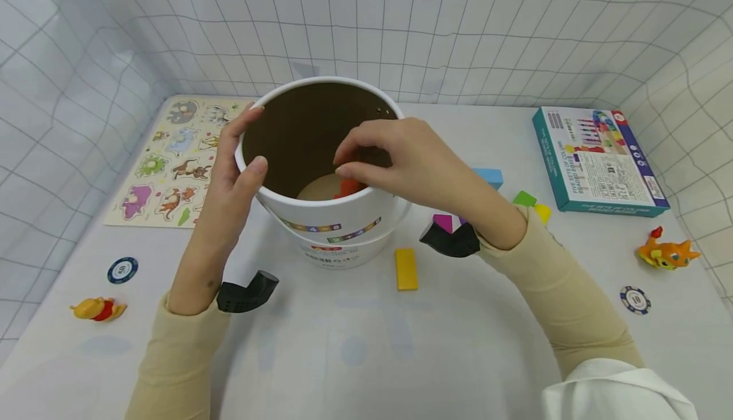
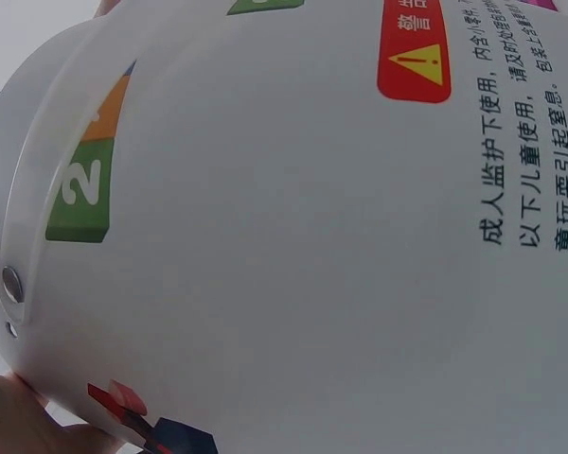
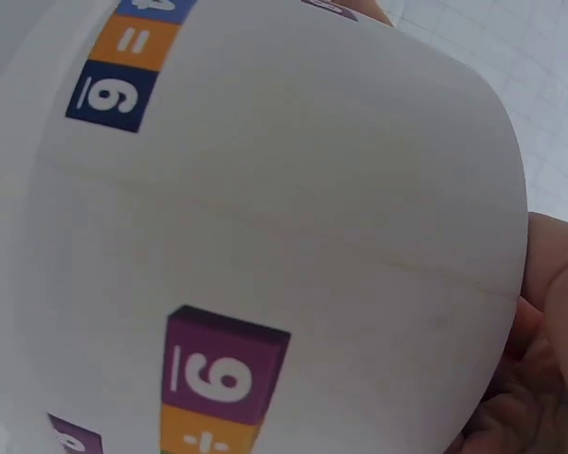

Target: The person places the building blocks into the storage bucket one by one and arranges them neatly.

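Note:
A white bucket (image 1: 366,210) with printed number blocks on its side stands in the middle of the table, its mouth tilted toward me. My left hand (image 1: 231,165) grips its left rim, with thumb and fingers over the edge. Over the right part of the mouth, my right hand (image 1: 395,156) reaches in with bent fingers, and a gap shows between thumb and index finger. Just below the thumb, a red block (image 1: 348,186) shows inside the bucket, partly hidden by the near wall. The printed bucket wall fills most of both wrist views.
An animal puzzle board (image 1: 154,153) lies back left, a boxed toy set (image 1: 598,159) back right. Beside the bucket are a yellow block (image 1: 406,269), a blue block (image 1: 489,177) and several coloured pieces. Toy figures (image 1: 98,309) and chips (image 1: 123,270) flank both sides.

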`<state>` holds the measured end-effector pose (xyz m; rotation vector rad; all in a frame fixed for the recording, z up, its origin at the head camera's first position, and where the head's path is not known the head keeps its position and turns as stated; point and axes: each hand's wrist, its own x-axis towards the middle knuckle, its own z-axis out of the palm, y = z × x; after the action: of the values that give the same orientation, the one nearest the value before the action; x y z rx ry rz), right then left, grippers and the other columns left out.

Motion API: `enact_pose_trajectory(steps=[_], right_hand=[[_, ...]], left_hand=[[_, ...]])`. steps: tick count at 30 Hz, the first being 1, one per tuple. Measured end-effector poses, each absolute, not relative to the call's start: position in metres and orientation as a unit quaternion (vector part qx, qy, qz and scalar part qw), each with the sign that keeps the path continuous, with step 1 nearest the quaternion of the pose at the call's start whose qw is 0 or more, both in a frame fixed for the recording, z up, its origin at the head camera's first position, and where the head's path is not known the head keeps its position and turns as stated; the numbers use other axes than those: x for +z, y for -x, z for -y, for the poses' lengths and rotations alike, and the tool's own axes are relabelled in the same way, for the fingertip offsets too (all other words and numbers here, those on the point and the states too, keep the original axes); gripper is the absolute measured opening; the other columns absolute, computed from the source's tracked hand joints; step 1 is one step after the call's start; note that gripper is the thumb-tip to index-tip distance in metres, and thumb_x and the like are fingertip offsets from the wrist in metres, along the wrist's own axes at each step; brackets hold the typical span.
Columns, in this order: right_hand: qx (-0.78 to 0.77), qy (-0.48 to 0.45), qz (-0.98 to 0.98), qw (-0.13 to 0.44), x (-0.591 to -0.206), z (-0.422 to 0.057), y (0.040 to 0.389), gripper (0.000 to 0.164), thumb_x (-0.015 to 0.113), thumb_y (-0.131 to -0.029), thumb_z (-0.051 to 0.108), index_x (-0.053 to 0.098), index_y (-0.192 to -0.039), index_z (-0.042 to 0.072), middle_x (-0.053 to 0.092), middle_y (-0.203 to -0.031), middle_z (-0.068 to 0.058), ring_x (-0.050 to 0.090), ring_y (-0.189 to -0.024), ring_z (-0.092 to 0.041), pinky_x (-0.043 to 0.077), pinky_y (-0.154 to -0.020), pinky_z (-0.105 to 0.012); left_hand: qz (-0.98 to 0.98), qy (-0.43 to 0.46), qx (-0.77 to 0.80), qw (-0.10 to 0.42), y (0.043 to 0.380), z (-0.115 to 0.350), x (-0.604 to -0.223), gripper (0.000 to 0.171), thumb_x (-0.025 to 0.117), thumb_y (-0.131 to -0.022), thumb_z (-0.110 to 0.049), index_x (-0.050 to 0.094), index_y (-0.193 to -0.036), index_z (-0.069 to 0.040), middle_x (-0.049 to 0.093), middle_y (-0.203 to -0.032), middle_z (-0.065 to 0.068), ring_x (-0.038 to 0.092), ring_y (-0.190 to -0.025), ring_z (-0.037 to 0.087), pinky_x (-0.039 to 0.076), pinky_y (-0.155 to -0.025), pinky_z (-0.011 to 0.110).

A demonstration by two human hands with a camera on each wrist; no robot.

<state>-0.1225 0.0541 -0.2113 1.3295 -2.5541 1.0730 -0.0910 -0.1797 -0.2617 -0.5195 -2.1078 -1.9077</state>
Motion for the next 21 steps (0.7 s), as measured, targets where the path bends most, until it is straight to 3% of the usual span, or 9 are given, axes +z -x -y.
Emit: enact_pose_trajectory(steps=[7, 12, 17, 21], right_hand=[[0.466, -0.462, 0.749, 0.093, -0.226, -0.065, 0.118, 0.013, 0.063, -0.08, 0.006, 0.065, -0.093, 0.007, 0.063, -0.092, 0.004, 0.054, -0.086, -0.006, 0.046, -0.071, -0.024], [0.549, -0.428, 0.711, 0.102, -0.239, -0.091, 0.102, 0.022, 0.059, -0.077, -0.011, 0.062, -0.097, -0.003, 0.062, -0.1, -0.007, 0.056, -0.097, -0.019, 0.048, -0.081, -0.033], [0.588, -0.34, 0.731, 0.059, -0.268, -0.123, 0.082, 0.024, 0.056, -0.08, -0.008, 0.061, -0.102, -0.001, 0.061, -0.102, -0.01, 0.055, -0.098, -0.024, 0.047, -0.083, -0.033], [0.549, -0.298, 0.781, -0.033, -0.306, -0.14, 0.075, 0.026, 0.056, -0.084, 0.002, 0.059, -0.109, 0.006, 0.06, -0.106, -0.004, 0.056, -0.099, -0.016, 0.047, -0.082, -0.029]], left_hand=[[0.719, 0.183, -0.659, 0.122, 0.092, 0.18, -0.263, 0.054, 0.048, -0.083, -0.018, 0.034, -0.135, -0.013, 0.018, -0.144, -0.005, 0.007, -0.132, 0.012, 0.008, -0.105, 0.052], [0.719, 0.186, -0.659, 0.121, 0.093, 0.179, -0.264, 0.055, 0.048, -0.083, -0.018, 0.034, -0.135, -0.012, 0.018, -0.144, -0.004, 0.008, -0.131, 0.012, 0.009, -0.104, 0.054], [0.717, 0.187, -0.66, 0.123, 0.093, 0.18, -0.264, 0.054, 0.049, -0.083, -0.02, 0.034, -0.135, -0.013, 0.018, -0.144, -0.001, 0.009, -0.131, 0.012, 0.008, -0.105, 0.05], [0.72, 0.181, -0.658, 0.126, 0.093, 0.181, -0.263, 0.053, 0.048, -0.083, -0.02, 0.035, -0.134, -0.014, 0.019, -0.144, -0.003, 0.008, -0.132, 0.011, 0.005, -0.106, 0.046]])
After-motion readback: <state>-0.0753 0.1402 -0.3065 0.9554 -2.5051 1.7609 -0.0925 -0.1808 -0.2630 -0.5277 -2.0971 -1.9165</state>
